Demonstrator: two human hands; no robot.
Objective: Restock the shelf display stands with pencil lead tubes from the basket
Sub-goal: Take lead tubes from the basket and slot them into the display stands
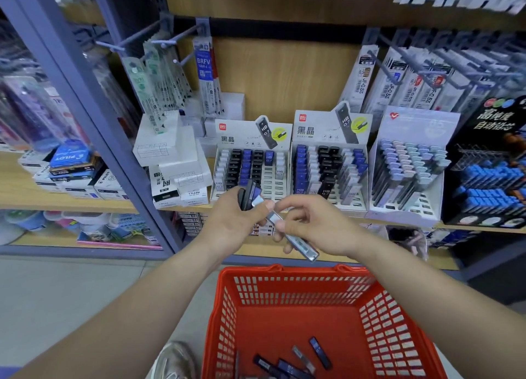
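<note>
My left hand (233,219) grips a small bundle of lead tubes (250,193), black and blue ones, just below the left display stand (273,179). My right hand (316,225) pinches a clear grey lead tube (296,240) that slants down to the right; its top end touches the left hand's thumb. The left stand has several bare slots on its right side. A second stand (358,196) to its right is fuller. The red basket (287,274) sits below my arms with several loose lead tubes (320,348) on its floor.
A third stand (381,210) of pastel tubes and a black display (484,162) stand farther right. White refill boxes (170,151) are stacked left of the stands. Hooks with hanging refill packs (398,82) jut out above. A blue-grey shelf post (94,102) rises at left.
</note>
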